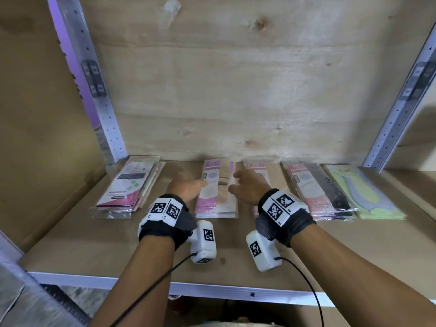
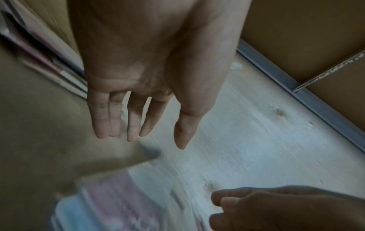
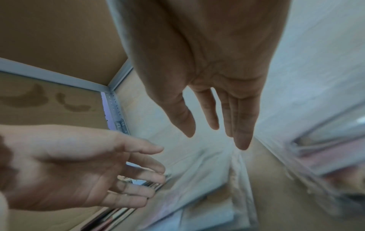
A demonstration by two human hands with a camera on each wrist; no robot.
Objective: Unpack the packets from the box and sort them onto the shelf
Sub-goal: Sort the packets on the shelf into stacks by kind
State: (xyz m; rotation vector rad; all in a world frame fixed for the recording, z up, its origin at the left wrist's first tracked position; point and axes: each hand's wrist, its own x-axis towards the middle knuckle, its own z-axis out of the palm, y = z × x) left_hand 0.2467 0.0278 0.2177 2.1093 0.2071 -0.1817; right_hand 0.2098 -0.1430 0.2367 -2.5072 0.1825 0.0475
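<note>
Packet: flat clear plastic packet with pink-and-beige card (image 1: pixel 215 192), at shelf centre, among other packet stacks at 9 and 3 o'clock.
Left hand (image 1: pixel 186 186): fingers straight, spread, holding nothing.
Right hand (image 1: pixel 250 185): fingers relaxed, empty.
Surface: brown wooden shelf (image 1: pixel 94 244), pale plywood back panel (image 1: pixel 236 90).

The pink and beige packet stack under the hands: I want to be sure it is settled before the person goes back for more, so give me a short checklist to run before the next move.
1. Left hand free of packets: ok, its fingers are straight in the left wrist view and hold nothing.
2. Right hand free: ok, fingers relaxed, nothing held.
3. Pink and beige packet stack flat on the shelf: ok.
4. That stack apart from the far-left stack: ok, bare board shows between them.
5. Same kind of packet all through the stack: cannot tell, only the top one shows.
6. Box still holding packets: cannot tell, the box is not identifiable.
</note>
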